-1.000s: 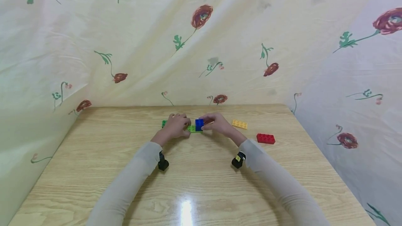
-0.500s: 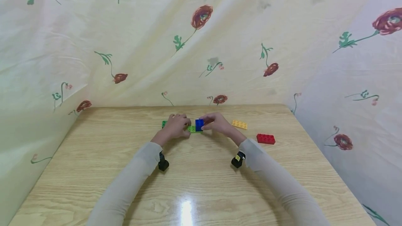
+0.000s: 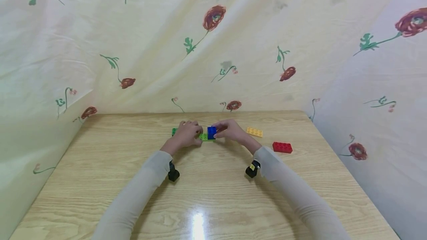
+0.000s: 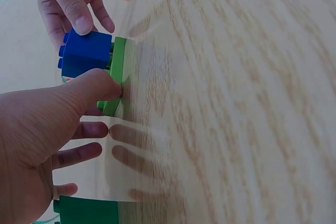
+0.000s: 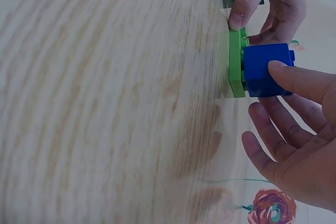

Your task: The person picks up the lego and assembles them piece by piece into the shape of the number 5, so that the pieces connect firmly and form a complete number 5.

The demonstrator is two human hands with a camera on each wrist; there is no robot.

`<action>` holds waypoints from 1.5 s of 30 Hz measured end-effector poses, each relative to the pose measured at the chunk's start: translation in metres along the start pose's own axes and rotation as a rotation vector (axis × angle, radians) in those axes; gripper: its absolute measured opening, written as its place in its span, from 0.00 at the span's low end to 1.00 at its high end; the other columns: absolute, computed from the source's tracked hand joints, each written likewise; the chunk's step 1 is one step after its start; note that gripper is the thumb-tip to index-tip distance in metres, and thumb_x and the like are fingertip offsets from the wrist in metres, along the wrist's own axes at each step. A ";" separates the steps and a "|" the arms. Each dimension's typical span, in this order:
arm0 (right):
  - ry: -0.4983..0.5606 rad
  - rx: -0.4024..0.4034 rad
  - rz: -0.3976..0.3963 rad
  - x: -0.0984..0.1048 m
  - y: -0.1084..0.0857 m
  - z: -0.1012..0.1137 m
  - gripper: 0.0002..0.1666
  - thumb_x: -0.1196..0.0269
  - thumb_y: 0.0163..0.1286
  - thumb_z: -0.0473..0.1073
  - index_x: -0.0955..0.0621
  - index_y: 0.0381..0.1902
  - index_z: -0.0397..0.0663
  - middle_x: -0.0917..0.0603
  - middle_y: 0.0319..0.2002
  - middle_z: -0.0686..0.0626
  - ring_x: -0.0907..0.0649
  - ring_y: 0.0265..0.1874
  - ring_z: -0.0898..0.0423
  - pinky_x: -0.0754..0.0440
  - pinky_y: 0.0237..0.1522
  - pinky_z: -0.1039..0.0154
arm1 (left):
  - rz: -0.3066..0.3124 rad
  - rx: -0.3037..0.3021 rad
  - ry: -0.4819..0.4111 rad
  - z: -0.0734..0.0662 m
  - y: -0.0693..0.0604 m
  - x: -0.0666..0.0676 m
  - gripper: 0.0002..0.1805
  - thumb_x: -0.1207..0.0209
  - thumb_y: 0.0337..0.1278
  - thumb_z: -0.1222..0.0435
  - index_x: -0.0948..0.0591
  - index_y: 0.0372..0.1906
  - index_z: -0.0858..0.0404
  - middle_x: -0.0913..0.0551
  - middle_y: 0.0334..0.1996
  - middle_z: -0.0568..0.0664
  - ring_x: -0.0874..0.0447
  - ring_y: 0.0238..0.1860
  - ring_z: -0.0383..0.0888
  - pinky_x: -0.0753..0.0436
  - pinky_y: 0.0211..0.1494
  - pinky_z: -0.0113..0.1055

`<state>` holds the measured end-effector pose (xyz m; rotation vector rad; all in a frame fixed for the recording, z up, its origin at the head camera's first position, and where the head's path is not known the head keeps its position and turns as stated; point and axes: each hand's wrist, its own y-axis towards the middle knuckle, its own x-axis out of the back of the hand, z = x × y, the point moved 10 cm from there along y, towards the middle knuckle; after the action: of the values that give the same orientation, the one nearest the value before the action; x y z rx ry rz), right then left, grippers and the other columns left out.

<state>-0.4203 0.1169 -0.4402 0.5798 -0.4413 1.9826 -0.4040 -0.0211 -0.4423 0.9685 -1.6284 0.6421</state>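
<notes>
A flat light green brick (image 3: 208, 140) lies on the table near its back edge. My left hand (image 3: 188, 133) pinches its left end between thumb and finger, as the left wrist view also shows at the light green brick (image 4: 118, 59). On its right part stands a blue brick (image 3: 211, 133), which my right hand (image 3: 231, 132) holds by thumb and fingers. In the right wrist view the blue brick (image 5: 262, 72) looks slightly apart from the light green one, with studs showing between them; whether it is fully seated I cannot tell.
A dark green brick (image 3: 174, 131) lies just left of my left hand, partly hidden by it. Right of my right hand lie a yellow brick (image 3: 254, 132) and, nearer, a red brick (image 3: 282, 147). A flowered cloth (image 3: 150, 47) hangs behind the table.
</notes>
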 end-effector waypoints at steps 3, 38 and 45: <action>0.007 -0.009 0.002 -0.001 -0.001 0.000 0.24 0.29 0.66 0.36 0.17 0.60 0.41 0.13 0.53 0.40 0.14 0.49 0.51 0.16 0.53 0.58 | 0.001 -0.002 0.002 0.000 -0.001 0.000 0.20 0.30 0.58 0.54 0.15 0.53 0.57 0.19 0.50 0.51 0.24 0.60 0.58 0.37 0.73 0.66; -0.037 -0.014 -0.021 -0.002 -0.007 0.006 0.23 0.28 0.65 0.35 0.15 0.58 0.40 0.12 0.51 0.40 0.14 0.48 0.49 0.16 0.54 0.55 | 0.024 -0.019 0.005 -0.005 -0.004 -0.003 0.18 0.32 0.61 0.55 0.16 0.53 0.57 0.19 0.49 0.51 0.25 0.62 0.59 0.37 0.73 0.65; -0.075 0.039 -0.019 -0.002 -0.008 0.011 0.23 0.28 0.63 0.34 0.15 0.57 0.38 0.11 0.49 0.39 0.13 0.46 0.48 0.15 0.49 0.57 | 0.025 -0.020 -0.003 -0.007 -0.004 -0.003 0.17 0.31 0.61 0.56 0.15 0.52 0.58 0.19 0.48 0.50 0.23 0.58 0.56 0.36 0.73 0.65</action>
<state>-0.4102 0.1129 -0.4323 0.6827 -0.4421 1.9601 -0.3966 -0.0164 -0.4435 0.9366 -1.6492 0.6397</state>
